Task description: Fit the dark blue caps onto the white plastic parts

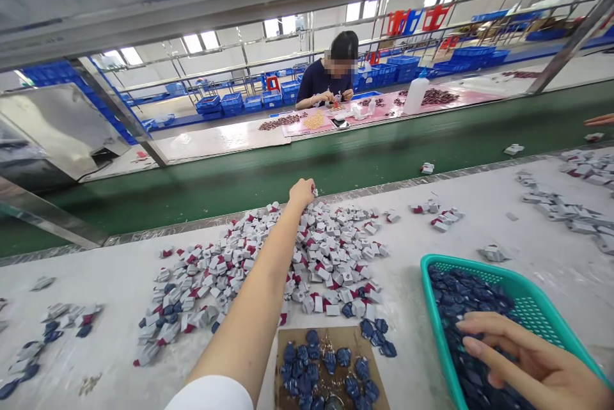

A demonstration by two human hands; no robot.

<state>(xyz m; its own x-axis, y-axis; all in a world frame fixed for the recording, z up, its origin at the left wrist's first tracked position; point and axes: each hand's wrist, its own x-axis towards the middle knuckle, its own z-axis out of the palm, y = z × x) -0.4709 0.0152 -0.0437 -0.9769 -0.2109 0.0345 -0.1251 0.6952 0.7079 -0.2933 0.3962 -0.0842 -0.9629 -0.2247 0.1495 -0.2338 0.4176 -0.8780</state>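
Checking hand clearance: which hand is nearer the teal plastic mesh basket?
Right. The right hand is over the dark blue parts in the teal plastic mesh basket; the left hand is far off, beyond the grey-and-red parts pile.

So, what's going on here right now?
A person's left hand reaches to the far edge of a heap of small white-and-red parts on a pale workbench. Their right hand rests on dark blue pieces in a teal plastic basket. Beyond a green conveyor belt, a seated co-worker handles something small.
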